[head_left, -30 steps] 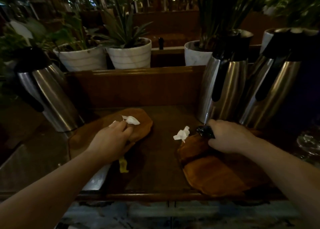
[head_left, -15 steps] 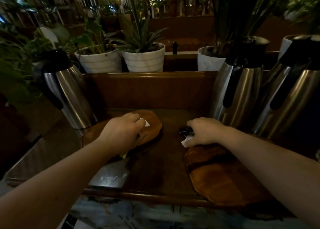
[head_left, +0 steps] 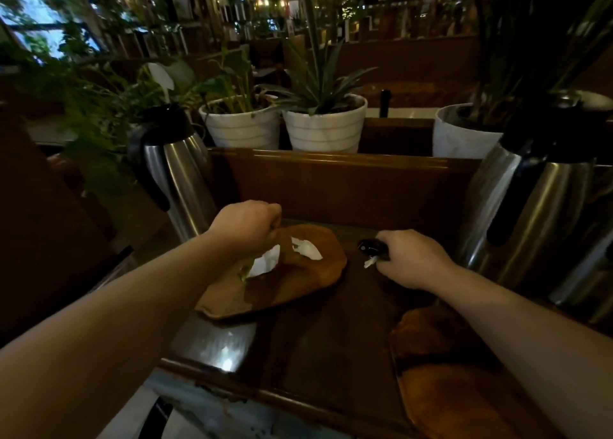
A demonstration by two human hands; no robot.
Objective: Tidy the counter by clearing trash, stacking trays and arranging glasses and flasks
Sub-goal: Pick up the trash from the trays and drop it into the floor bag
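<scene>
My left hand [head_left: 245, 226] is closed above the far end of a brown wooden tray [head_left: 318, 282]. A crumpled white napkin [head_left: 267, 262] hangs from it, with a yellowish scrap at its lower edge. Another white napkin [head_left: 308, 249] lies on that tray. To the right, my right hand [head_left: 411, 259] rests on the dark wooden counter [head_left: 315, 349], closed on a small black object [head_left: 371, 248] and a white paper scrap [head_left: 370, 263]. A second brown tray [head_left: 447, 392] lies at the near right. One steel flask [head_left: 172, 180] stands at the left and another steel flask [head_left: 530, 213] at the right.
A wooden back rail [head_left: 348, 163] closes off the counter's far side, with white plant pots [head_left: 325, 130] behind it. A shiny metal patch [head_left: 215, 345] sits at the counter's near left corner. More steel flasks crowd the far right edge.
My left hand has lifted a napkin off the left tray. My right hand, still holding the black object, has picked up the white scrap and moved left, off the right tray.
</scene>
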